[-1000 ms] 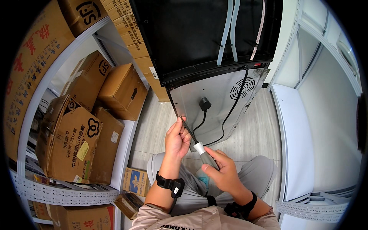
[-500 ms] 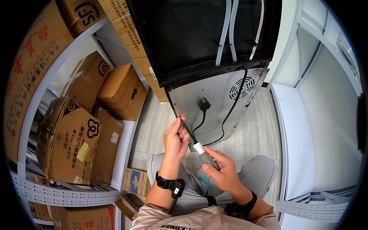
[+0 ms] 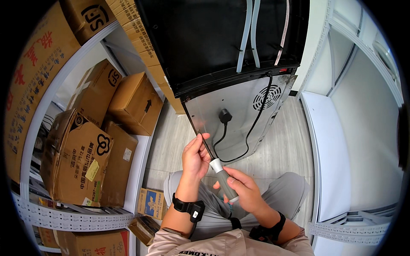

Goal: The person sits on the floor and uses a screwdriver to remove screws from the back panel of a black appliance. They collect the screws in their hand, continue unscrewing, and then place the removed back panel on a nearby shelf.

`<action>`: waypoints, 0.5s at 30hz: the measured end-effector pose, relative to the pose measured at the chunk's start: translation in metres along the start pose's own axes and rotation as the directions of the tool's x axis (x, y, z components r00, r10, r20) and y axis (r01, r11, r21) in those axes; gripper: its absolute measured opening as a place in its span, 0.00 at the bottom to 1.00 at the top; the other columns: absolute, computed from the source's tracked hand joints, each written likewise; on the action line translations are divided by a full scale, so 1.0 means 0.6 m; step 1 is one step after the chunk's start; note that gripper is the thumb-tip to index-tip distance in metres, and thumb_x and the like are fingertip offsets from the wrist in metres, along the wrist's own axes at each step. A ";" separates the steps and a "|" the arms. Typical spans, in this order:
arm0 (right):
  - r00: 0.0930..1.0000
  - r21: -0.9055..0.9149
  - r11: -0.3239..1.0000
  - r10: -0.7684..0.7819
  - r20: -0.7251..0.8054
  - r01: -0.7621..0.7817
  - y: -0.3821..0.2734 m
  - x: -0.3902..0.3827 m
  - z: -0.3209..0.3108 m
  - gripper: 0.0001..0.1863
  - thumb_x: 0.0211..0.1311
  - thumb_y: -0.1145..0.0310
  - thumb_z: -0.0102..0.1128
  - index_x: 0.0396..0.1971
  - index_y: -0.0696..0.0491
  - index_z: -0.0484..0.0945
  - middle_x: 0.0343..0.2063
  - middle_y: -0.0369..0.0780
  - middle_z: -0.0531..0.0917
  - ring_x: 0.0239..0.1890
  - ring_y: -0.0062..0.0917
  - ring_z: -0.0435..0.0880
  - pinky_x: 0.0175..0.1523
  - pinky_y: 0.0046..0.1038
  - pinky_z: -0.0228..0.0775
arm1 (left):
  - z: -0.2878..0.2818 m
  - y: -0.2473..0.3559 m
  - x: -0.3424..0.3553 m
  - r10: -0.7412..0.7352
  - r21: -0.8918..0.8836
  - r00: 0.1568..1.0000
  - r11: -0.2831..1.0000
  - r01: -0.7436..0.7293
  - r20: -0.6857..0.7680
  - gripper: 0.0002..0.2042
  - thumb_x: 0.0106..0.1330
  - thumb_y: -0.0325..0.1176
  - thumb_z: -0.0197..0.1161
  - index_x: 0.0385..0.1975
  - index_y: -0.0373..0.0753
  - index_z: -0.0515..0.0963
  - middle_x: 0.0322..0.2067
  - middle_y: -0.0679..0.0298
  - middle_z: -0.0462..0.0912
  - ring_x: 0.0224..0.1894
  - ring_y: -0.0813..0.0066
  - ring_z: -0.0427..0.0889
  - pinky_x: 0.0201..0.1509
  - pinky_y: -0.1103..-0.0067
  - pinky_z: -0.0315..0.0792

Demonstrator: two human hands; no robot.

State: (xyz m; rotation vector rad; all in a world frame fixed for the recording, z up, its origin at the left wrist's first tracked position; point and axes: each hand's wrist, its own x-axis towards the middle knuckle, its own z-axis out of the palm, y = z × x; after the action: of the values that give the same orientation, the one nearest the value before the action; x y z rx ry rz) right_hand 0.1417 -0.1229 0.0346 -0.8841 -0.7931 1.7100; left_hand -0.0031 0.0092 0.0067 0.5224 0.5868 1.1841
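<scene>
A screwdriver (image 3: 225,181) with a grey handle and white collar slants up and left toward the left edge of a metal back panel (image 3: 205,113). My right hand (image 3: 247,192) is wrapped round its handle. At the far end of the dark shaft, my left hand (image 3: 195,158) pinches close to the tip, against the panel's edge. Those fingertips hide the tip and whatever it touches. The panel is the lower back of a tall black appliance (image 3: 200,42). A black plug (image 3: 225,115) with its cord rests against the panel, right of my left hand.
Cardboard boxes (image 3: 81,158) fill the white shelf rack (image 3: 77,217) on the left. Small boxes (image 3: 151,202) lie on the floor beside it. A white shelf (image 3: 326,149) stands on the right. Pale tubes (image 3: 243,38) run down the appliance, and a black cord (image 3: 259,115) loops below.
The screwdriver handle has swung slightly left and down, making the tool steeper. My right hand has shifted its hold, with a fingertip now showing left of the handle. My left hand stays near the tip.
</scene>
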 end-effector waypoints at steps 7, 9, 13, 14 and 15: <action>0.856 -0.763 0.528 -0.514 0.062 0.373 0.021 -0.001 0.006 0.29 0.60 0.68 0.62 0.60 0.62 0.66 0.43 0.46 0.80 0.39 0.30 0.79 0.47 0.27 0.70 | 0.000 -0.003 0.007 -0.051 -0.068 0.998 0.997 0.048 -0.046 0.12 0.71 0.40 0.57 0.34 0.37 0.77 0.14 0.79 0.55 0.16 0.87 0.50 0.20 0.85 0.48; 0.843 -0.799 0.495 -0.537 0.028 0.341 0.009 -0.009 0.015 0.31 0.57 0.67 0.64 0.59 0.62 0.67 0.43 0.48 0.79 0.41 0.33 0.79 0.48 0.31 0.70 | 0.002 -0.002 0.008 -0.049 -0.077 0.997 0.996 0.044 -0.067 0.11 0.70 0.39 0.59 0.32 0.38 0.77 0.14 0.79 0.54 0.16 0.87 0.49 0.20 0.85 0.47; 0.881 -0.748 0.611 -0.466 -0.076 0.259 0.010 -0.010 0.017 0.28 0.62 0.68 0.59 0.60 0.61 0.65 0.42 0.48 0.80 0.42 0.29 0.79 0.45 0.30 0.73 | 0.008 -0.005 0.005 -0.023 -0.035 0.994 0.999 0.020 -0.104 0.12 0.70 0.40 0.59 0.32 0.37 0.77 0.14 0.79 0.56 0.16 0.87 0.51 0.20 0.85 0.48; 0.928 -0.630 0.750 -0.352 -0.122 0.202 0.005 -0.011 0.020 0.27 0.64 0.68 0.57 0.61 0.60 0.63 0.41 0.47 0.80 0.42 0.26 0.79 0.44 0.29 0.73 | 0.008 -0.006 0.004 -0.018 -0.022 0.994 1.000 0.015 -0.106 0.12 0.70 0.40 0.58 0.32 0.37 0.77 0.14 0.79 0.56 0.16 0.87 0.51 0.20 0.86 0.49; 0.963 -0.494 0.860 -0.228 -0.147 0.128 -0.005 -0.014 0.024 0.26 0.66 0.69 0.54 0.62 0.59 0.62 0.41 0.46 0.80 0.41 0.24 0.79 0.42 0.27 0.74 | 0.009 -0.008 -0.001 -0.016 -0.010 0.994 1.000 0.015 -0.104 0.13 0.71 0.40 0.57 0.32 0.37 0.77 0.14 0.79 0.57 0.17 0.87 0.52 0.20 0.86 0.49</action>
State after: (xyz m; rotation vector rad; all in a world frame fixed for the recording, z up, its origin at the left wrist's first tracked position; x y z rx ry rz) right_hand 0.1325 -0.1314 0.0463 -1.2554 -1.1499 1.2483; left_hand 0.0037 0.0070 0.0079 0.4495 0.6725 1.2044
